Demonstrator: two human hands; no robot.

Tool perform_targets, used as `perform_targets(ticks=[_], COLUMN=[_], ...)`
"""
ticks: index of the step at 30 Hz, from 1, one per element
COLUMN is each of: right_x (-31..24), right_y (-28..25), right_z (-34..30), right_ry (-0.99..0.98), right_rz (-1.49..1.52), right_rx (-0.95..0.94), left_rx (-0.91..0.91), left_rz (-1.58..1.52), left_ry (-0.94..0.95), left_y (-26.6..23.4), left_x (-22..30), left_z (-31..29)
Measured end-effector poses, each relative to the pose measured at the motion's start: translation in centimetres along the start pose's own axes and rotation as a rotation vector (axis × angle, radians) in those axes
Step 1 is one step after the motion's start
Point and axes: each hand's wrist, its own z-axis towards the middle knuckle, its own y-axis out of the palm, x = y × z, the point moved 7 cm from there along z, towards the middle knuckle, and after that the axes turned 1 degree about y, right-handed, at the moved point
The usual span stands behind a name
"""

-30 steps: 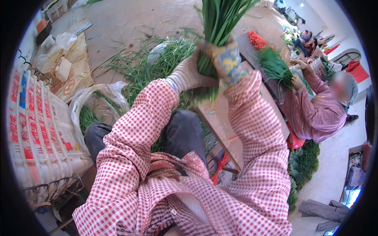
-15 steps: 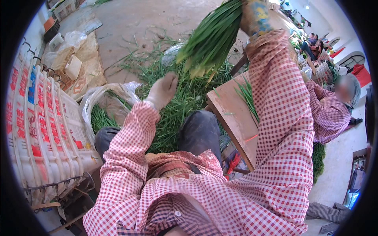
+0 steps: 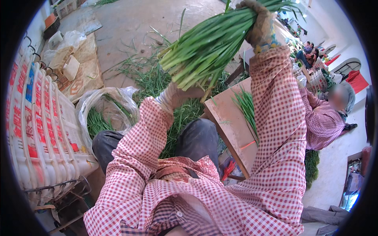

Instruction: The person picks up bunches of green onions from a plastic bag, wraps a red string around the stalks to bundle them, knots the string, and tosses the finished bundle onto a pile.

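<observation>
Your right hand (image 3: 260, 29) clasps the bunch (image 3: 214, 43), tilted above the loose stalks (image 3: 184, 115). Your left hand (image 3: 182, 95) has moved in to its pale ends, seemingly bringing both hands to it; whether the left pinches any, I can't tell.

We have the widest room over the far concrete floor (image 3: 134, 27), left of the chive bunch (image 3: 214, 45), where a hand could pass above scattered leaves. That bunch, gripped in our right hand (image 3: 260, 25), blocks the far middle, with our left hand (image 3: 179, 96) close under its pale ends. To the left, a white plastic crate (image 3: 55, 135) and a clear plastic bag (image 3: 132, 118) stand in the way. On the right, our checked sleeve (image 3: 277, 114) crosses the wooden table (image 3: 226, 112), leaving a passage above its left part, past some loose chives (image 3: 246, 106)
</observation>
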Motion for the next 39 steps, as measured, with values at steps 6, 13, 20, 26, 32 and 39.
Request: perform_targets(ticks=[6, 13, 20, 26, 32, 39], right_x=[1.2, 1.4, 7.0, 7.7, 7.8, 6.8], right_y=[1.0, -1.7, -1.5, -1.2, -2.5, -1.4], right_z=[-4.0, -4.4, -6.7, -6.6, -5.2, -3.8], right_ry=[0.078, 0.026, 0.068, 0.002, 0.035, 0.011], right_rz=[0.079, 0.169, 0.130, 0.057, 0.088, 0.045], right_rx=[-0.155, -0.162, -0.210, -0.123, -0.001, -0.003], left_rx=[-0.113, 0.528, 0.364, 0.292, 0.253, -0.110], left_rz=[1.752, 0.506, 0.964, 0.760, 0.765, 0.947], left_ry=[0.775, -0.334, -0.171, 0.086, 0.265, -0.059], left_y=[2.8, -10.2, -1.4, -1.7, -2.3, -1.9], left_x=[1.3, -2.9, 5.2, 3.7, 3.9, 3.5], left_z=[-3.5, -14.7, -5.5, -5.1, -5.6, -3.6])
